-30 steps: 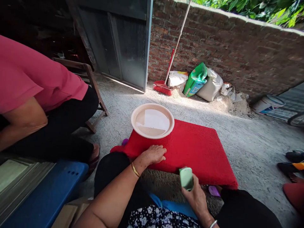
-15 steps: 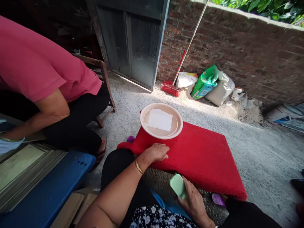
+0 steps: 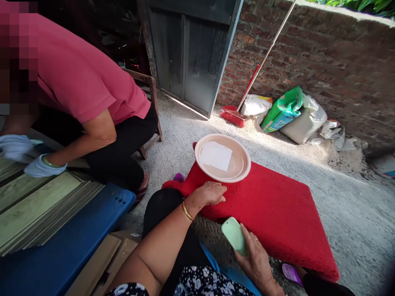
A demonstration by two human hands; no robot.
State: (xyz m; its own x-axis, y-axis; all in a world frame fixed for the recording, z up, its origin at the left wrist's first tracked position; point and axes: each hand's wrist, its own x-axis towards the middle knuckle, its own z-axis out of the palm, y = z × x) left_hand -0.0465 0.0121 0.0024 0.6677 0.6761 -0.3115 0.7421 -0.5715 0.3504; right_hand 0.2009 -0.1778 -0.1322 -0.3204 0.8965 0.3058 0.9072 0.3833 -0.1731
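Note:
My left hand (image 3: 212, 193), with a gold bangle at the wrist, rests on the red fuzzy cloth (image 3: 265, 205) over a low bench, just below the basin. Its fingers lie loosely on the cloth, with nothing visible in them. Lower down, my right hand (image 3: 254, 259) grips a pale green, flat, rounded object (image 3: 233, 235) between thumb and fingers; its exact kind is unclear. A pinkish plastic basin (image 3: 243, 170) of water stands on the bench's far left end. Inside it lies a white rectangular sheet (image 3: 216, 155).
To the left, a person (image 3: 80, 70) in a pink shirt and white gloves bends over stacked boards (image 3: 40, 201) on a blue table (image 3: 101, 218). Cardboard boxes (image 3: 101, 259) sit beside my leg. A red broom (image 3: 233, 118) and sacks (image 3: 304, 119) stand along the brick wall.
The view has shifted left, so most things sit farther right. More of the person's gloved hands shows. My left hand stays on the cloth and my right keeps the green object.

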